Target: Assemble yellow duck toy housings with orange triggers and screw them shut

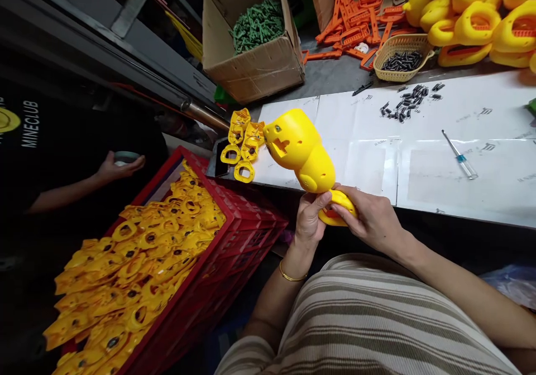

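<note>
A yellow duck-shaped plastic toy (299, 146) with a ring handle is held up over the near edge of the work surface. My left hand (310, 217) grips the handle from its left side, thumb on top. On the right side of the same handle, my right hand (371, 216) has its fingers closed. Small holes and a cut-out opening show on the toy's body. Several yellow shell halves (242, 140) lie on the surface just left of the toy. A screwdriver (460, 154) with a clear handle lies to the right.
A red crate (226, 235) full of yellow shells stands at left, near another person's hand (119, 167). Behind are a cardboard box (255, 65) of green parts, orange parts (355, 20), a basket (397, 73) of black pieces, loose black pieces (408, 101) and stacked yellow toys (477, 23).
</note>
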The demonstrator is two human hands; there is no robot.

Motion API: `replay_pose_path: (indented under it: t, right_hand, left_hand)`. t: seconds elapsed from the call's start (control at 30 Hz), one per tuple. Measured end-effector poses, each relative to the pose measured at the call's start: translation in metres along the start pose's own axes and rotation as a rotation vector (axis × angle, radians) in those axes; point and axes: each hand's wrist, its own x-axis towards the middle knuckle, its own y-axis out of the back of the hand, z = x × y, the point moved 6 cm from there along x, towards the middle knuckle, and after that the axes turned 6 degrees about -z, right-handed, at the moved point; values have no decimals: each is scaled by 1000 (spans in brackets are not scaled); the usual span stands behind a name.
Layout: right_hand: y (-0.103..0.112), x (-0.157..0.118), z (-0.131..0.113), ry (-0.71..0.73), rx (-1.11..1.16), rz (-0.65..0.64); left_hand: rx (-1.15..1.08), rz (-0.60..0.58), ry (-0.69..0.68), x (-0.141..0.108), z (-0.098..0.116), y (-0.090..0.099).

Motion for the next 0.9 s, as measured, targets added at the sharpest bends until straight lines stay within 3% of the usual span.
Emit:
replay_pose_path:
  t: [0.17, 0.23, 0.4, 0.5, 0.6, 0.73, 0.83, 0.9]
  right_hand:
    - [-19, -5, 14, -137, 223, -37]
    - [-25, -2, 25, -195, 319, 7]
    - [-10, 10, 48, -178, 306, 157]
    - [0, 10, 53, -181, 287, 195]
    - [0, 13, 60, -203, 285, 218]
    - [0, 30, 79, -232, 255, 244]
    - [22, 55, 106, -276, 220, 307]
    - [56, 77, 131, -350, 170, 409]
  left_hand:
    - [149, 149, -73, -8, 2, 0]
    - [212, 190, -87, -5, 3, 2]
    - [646, 66, -249, 16, 8, -7]
    - [876, 67, -344, 22, 9, -10]
    - [999, 94, -377, 32, 8, -13]
    - [1027, 53, -408, 53, 10, -32]
    - [871, -109, -325, 70, 11, -49]
    - [814, -171, -288, 79, 12, -51]
